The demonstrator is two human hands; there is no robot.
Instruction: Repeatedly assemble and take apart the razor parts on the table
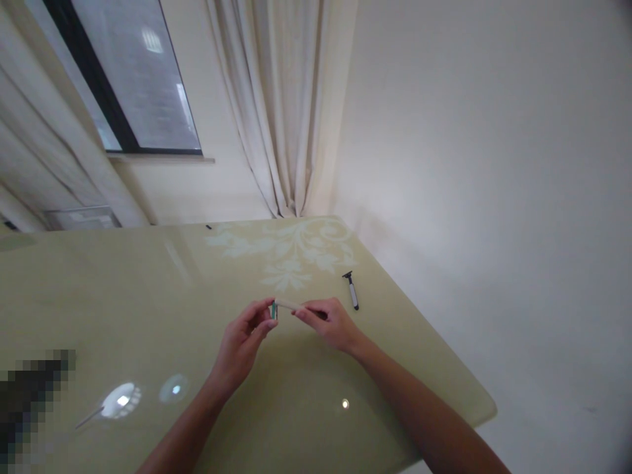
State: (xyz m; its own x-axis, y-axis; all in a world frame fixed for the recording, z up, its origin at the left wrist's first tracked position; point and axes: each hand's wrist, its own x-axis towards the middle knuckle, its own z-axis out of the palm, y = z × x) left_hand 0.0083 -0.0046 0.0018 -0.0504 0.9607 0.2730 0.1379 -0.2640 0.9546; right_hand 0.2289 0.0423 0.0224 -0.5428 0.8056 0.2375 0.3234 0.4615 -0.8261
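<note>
Both my hands are raised over the middle of a glossy yellow-green table (99, 296). Between them is a small razor (282, 305) with a pale handle and a green head. My left hand (244, 342) pinches the green head end with thumb and fingertips. My right hand (328, 322) is closed around the pale handle. A second razor (352, 290), dark-headed with a grey and black handle, lies flat on the table just beyond my right hand, not touched.
The table has a pale floral print (291, 253) at its far side and its right edge (444, 336) runs close to a white wall. Curtains (276, 99) and a window (128, 72) stand behind it. A thin stick-like item (89, 417) lies near the front left.
</note>
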